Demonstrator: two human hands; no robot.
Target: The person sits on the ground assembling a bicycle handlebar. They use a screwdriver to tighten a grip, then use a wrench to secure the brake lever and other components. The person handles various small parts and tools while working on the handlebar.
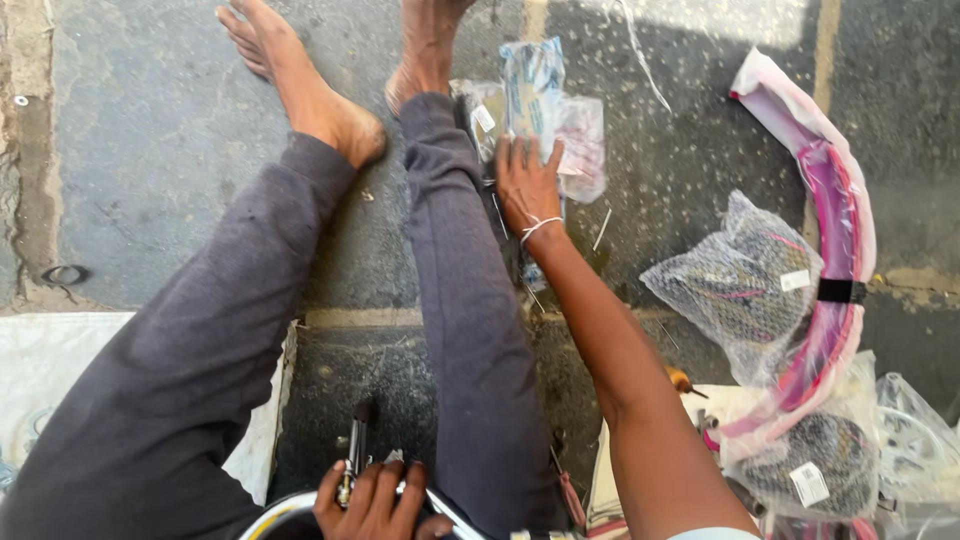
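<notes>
I sit on the ground with my legs stretched out in dark grey trousers, feet bare. My right hand (pixel 527 180) reaches forward and lies flat, fingers spread, on a pile of small clear plastic packets (pixel 545 110) beside my right leg. A white thread band circles that wrist. Low at the frame's bottom edge, my left hand (pixel 372 500) is closed around a shiny metal rim or tube (pixel 300 508) together with a dark metal tool (pixel 356 450) that sticks upward between my legs.
A pink curved guard in plastic wrap (pixel 835 240) lies at the right. Next to it are clear bags of cables and parts (pixel 740 285) (pixel 820 460). A white sack (pixel 40 370) covers the ground at the left. The ground is rough grey concrete.
</notes>
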